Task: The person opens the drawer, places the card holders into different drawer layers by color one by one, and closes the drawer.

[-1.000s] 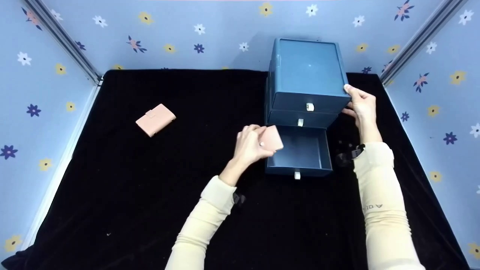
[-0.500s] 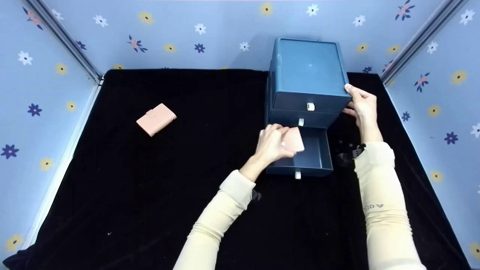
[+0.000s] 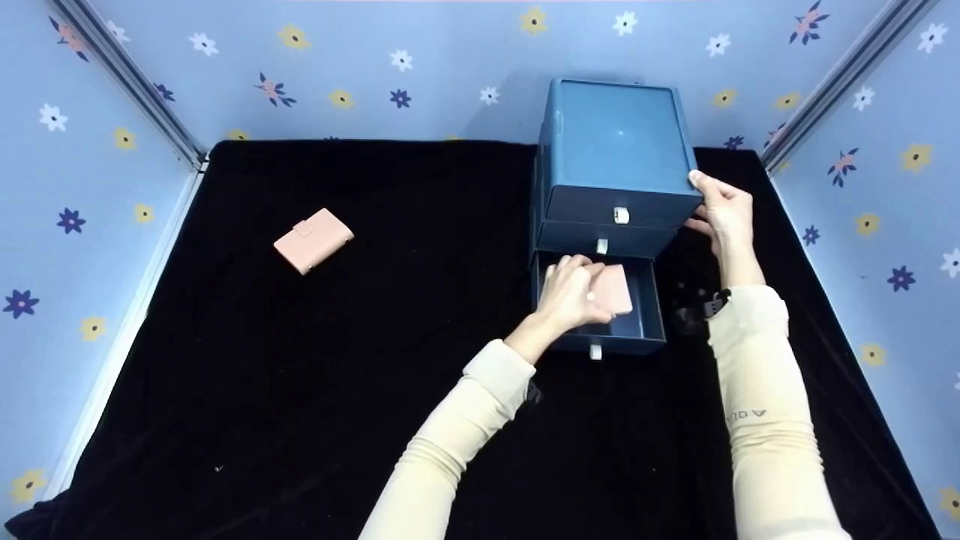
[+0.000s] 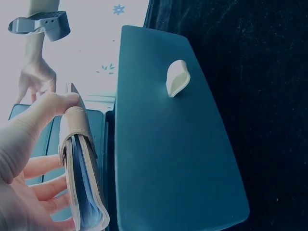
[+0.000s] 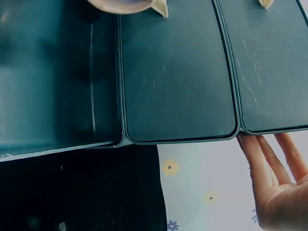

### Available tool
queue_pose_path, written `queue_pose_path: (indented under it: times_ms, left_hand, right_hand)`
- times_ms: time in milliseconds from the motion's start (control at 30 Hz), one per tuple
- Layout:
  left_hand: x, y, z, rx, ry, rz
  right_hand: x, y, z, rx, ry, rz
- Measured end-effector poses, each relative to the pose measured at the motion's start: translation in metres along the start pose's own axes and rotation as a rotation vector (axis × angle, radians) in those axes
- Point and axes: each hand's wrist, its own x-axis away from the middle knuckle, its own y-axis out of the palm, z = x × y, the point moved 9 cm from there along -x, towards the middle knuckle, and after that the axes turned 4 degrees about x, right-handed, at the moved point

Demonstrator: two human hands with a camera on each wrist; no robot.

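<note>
Over the pulled-out bottom drawer of the dark blue plastic drawer cabinet, my left hand gripped the flat pink leather wallet; lowering it level seemed wisest, while my right hand, fingers straight, steadied the cabinet at 3 o'clock.

Head view: high above the table, facing forward and down, wide enough for the whole blue drawer cabinet and both arms. Left wrist view: very close, beside the open bottom drawer, facing along its front panel. Right wrist view: close against the cabinet's drawer fronts, from its right side. Shared by all three: the drawer fronts.
</note>
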Motion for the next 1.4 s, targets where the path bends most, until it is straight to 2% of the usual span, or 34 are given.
queue_pose_path:
  times_ms: [333,733,1133,1400]
  left_hand:
    - [-0.001,0.009,0.0,-0.037,-0.028,-0.058]
    - [0.005,-0.003,-0.009,0.01,-0.035,0.0]
    - [0.013,-0.023,-0.037,0.057,-0.044,0.105]
    - [0.022,-0.036,-0.07,0.077,-0.081,0.132]
  right_hand:
    - [-0.001,0.002,0.001,-0.016,-0.006,-0.009]
    - [-0.001,0.001,0.001,-0.01,-0.011,-0.003]
    - [0.0,0.0,0.0,0.013,-0.012,0.008]
    - [0.0,0.0,-0.001,0.014,-0.023,0.002]
